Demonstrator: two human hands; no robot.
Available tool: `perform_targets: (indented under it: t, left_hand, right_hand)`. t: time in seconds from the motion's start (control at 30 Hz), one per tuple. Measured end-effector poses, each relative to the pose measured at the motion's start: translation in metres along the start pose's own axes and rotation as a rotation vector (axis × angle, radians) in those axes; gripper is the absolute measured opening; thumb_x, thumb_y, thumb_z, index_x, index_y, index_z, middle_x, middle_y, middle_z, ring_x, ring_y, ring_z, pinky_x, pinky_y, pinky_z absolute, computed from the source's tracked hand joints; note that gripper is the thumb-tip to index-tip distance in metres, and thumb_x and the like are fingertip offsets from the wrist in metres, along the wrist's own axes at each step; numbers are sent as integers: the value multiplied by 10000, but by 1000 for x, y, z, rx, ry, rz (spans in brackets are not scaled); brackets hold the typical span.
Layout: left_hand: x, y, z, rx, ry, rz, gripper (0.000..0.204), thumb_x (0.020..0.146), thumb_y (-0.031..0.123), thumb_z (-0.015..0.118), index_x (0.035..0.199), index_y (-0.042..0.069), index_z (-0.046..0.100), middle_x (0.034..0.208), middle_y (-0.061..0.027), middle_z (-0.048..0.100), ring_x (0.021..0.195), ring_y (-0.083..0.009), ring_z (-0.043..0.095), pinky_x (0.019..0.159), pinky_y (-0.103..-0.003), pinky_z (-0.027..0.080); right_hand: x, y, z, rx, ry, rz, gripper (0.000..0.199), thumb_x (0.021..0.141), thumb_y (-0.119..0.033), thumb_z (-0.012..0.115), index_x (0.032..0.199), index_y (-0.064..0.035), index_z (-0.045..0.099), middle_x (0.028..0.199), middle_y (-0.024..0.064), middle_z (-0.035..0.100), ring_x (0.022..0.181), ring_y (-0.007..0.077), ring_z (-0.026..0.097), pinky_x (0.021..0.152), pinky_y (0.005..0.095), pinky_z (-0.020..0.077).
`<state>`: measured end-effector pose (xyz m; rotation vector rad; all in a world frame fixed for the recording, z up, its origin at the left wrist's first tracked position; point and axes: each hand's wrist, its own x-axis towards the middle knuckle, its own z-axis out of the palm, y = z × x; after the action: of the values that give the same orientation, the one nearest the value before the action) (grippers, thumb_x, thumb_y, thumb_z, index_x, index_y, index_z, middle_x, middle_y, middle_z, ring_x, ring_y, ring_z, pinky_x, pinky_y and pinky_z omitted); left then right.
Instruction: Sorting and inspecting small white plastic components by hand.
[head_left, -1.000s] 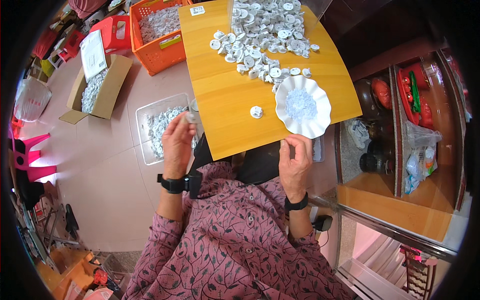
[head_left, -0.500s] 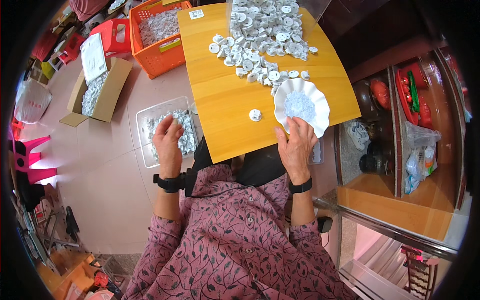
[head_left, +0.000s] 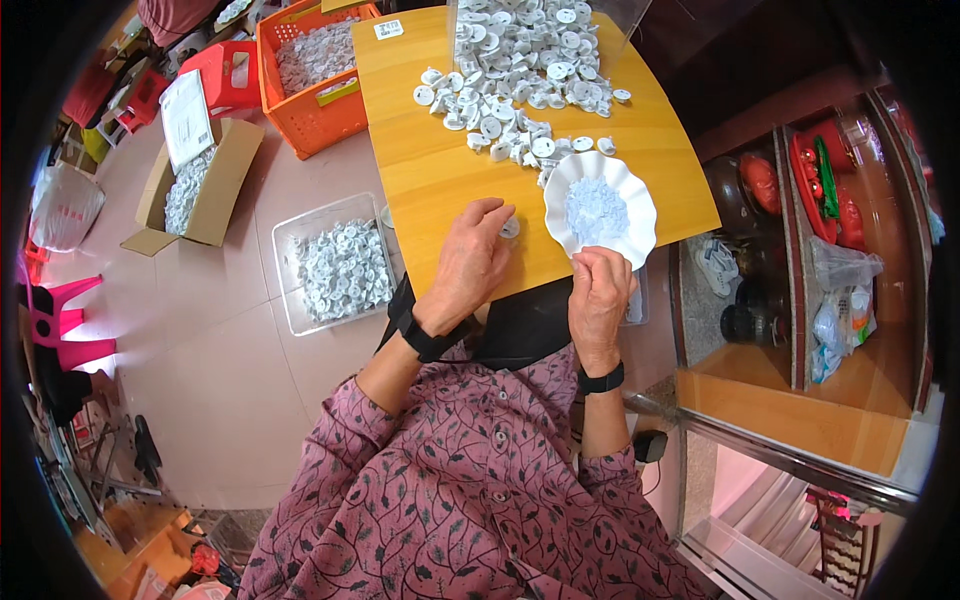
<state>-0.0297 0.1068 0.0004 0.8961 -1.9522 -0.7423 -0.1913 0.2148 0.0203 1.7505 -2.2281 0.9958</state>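
Note:
A white wavy-rimmed dish (head_left: pixel 640 205) stands at the table's near right edge, with a heap of tiny pale bluish-white pieces (head_left: pixel 594 208) in it. My right hand (head_left: pixel 598 305) is at the dish's near rim, thumb and fingers pinched together; whatever they hold is too small to make out. Reaching in over the table's near edge, my left hand (head_left: pixel 468 258) has its thumb and fingers apart around a single round white plastic part (head_left: pixel 510 228) lying on the wood. Behind the dish spreads a large pile of similar white parts (head_left: pixel 530 70).
The yellow wooden table (head_left: pixel 410 130) ends just ahead of my lap. On the floor to the left sit a clear bin (head_left: pixel 284 265) of white parts, an opened carton (head_left: pixel 235 175) and an orange crate (head_left: pixel 310 118). Shelves (head_left: pixel 790 300) stand to the right.
My left hand has swung right, from above the clear bin to the single white part on the table. My right hand has drawn back to the dish's near rim, its fingers now pinched.

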Motion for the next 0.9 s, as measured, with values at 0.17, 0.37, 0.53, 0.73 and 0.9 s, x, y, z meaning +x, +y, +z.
perform_targets:
  t: [0.17, 0.37, 0.53, 0.73, 0.9]
  left_hand:
    - [0, 2, 0, 61, -107, -6, 256, 829, 49, 654, 1079, -6, 656, 1023, -187, 624, 911, -356, 617, 786, -401, 517]
    - [-2, 10, 2, 83, -104, -72, 184, 813, 79, 690, 974, 3, 644, 905, -169, 596, 853, -357, 600, 736, -424, 498]
    - [-7, 12, 2, 122, -109, -71, 181, 803, 78, 701, 952, 5, 629, 886, -165, 593, 858, -358, 600, 733, -427, 494]
    - [-13, 3, 4, 55, -24, 9, 221, 810, 67, 693, 1016, 1, 648, 868, -155, 589, 847, -334, 600, 729, -399, 494]
    - [-18, 10, -10, -859, -251, -525, 231, 941, 60, 619, 1166, 19, 653, 1012, -50, 653, 935, -135, 621, 810, -283, 518]
  right_hand:
    - [-3, 5, -2, 177, 76, 70, 74, 896, -18, 635, 962, -53, 636, 960, 101, 647, 914, 275, 611, 814, 396, 466]
    - [-7, -9, -7, 873, 16, 514, 66, 953, -48, 612, 1004, -7, 622, 874, 30, 631, 771, 96, 586, 692, 237, 493]
    - [-9, -22, -14, 945, -86, 560, 117, 956, -55, 611, 1051, 8, 636, 879, 7, 621, 752, 55, 563, 684, 199, 488]
    - [-11, -27, -16, 901, -103, 550, 151, 957, -54, 601, 1081, 12, 657, 907, 3, 633, 762, 56, 563, 687, 200, 486]
    - [-10, -36, -19, 942, -83, 545, 197, 939, -19, 607, 1130, 29, 608, 916, 24, 630, 784, 65, 568, 716, 205, 487]
